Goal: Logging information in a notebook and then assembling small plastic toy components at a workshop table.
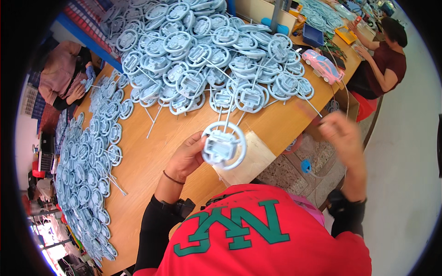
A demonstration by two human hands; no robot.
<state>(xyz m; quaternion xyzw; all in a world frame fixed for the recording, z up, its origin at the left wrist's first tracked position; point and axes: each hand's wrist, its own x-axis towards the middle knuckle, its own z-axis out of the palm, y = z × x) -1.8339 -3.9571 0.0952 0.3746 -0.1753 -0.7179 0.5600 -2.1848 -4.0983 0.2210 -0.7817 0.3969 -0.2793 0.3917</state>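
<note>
In my left hand (186, 156) is a light blue plastic toy steering wheel (224, 146), gripped at its left rim between thumb and fingers. Its boxy centre faces up, and thin pale rods show just beyond its rim. My right hand (341, 133) is raised to the right, off the table edge and apart from the wheel. Motion smears its fingers, so whether they hold anything is unclear. Beyond the held wheel a large heap of similar steering wheels (179, 43) covers the far part of the table, some with thin rods sticking out.
A second pile of wheels (85, 170) spreads along the left of the wooden table (142, 170). A pale sheet (251, 158) lies by the near edge. A pink toy car (322, 66) and a blue bin (313, 35) stand far right. One person (64, 76) sits left, another (382, 60) right.
</note>
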